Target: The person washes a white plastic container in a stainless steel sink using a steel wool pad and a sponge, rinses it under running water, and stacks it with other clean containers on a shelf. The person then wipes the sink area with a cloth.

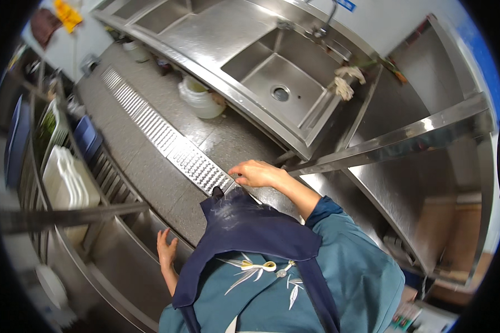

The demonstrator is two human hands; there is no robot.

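Observation:
My left hand point(166, 248) hangs at the left of my dark blue apron point(258, 235), fingers apart and holding nothing, close to a steel shelf edge. My right hand point(256, 173) is held out in front of the apron, above the end of the floor drain grate point(166, 133); its fingers are bent a little and nothing shows in them. Ahead of me is a stainless steel sink point(283, 75) with a drain in its bottom. A pale cloth or pair of gloves point(345, 86) hangs over the sink's right side.
A white plastic bucket point(202, 100) stands on the floor under the sink counter. Steel racks on the left hold blue baskets point(86, 135) and white plastic containers point(68, 179). A steel shelf frame point(400, 139) rises close on the right. A faucet point(320, 31) is behind the sink.

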